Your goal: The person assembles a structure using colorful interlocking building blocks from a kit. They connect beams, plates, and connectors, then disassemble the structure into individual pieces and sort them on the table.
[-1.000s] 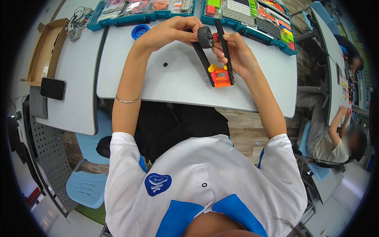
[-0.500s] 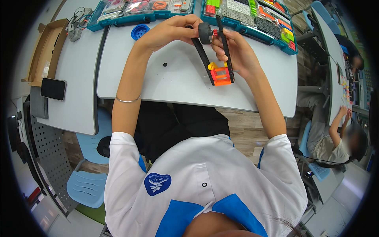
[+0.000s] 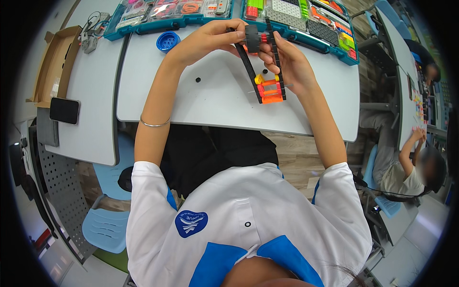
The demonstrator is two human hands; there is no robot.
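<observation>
Both hands hold a building-kit frame [image 3: 272, 99] above the white table: two long black beams joined at the near end by orange, red and yellow parts, with a thin axle poking out. My left hand [image 3: 208, 40] is closed around the far end of the left beam [image 3: 248, 67], its fingers touching a dark grey wheel [image 3: 252, 39]. My right hand [image 3: 294, 60] grips the right beam [image 3: 276, 52]. Red pieces [image 3: 264, 38] sit between the wheel and that beam. Small black round pieces lie on the table, one [image 3: 198, 80] left of the frame, another [image 3: 265, 71] between the beams.
Two teal-edged kit cases [image 3: 177, 23] [image 3: 315, 40] with sorted colourful parts line the table's far side. A blue round part [image 3: 168, 42] stands near the left case. On the left table are a phone [image 3: 65, 110], a cardboard box [image 3: 57, 67] and a power strip [image 3: 89, 40]. A person [image 3: 411, 167] works at right.
The frame and wheel have shifted slightly right, with both hands still on them. A small black piece now shows on the table between the beams.
</observation>
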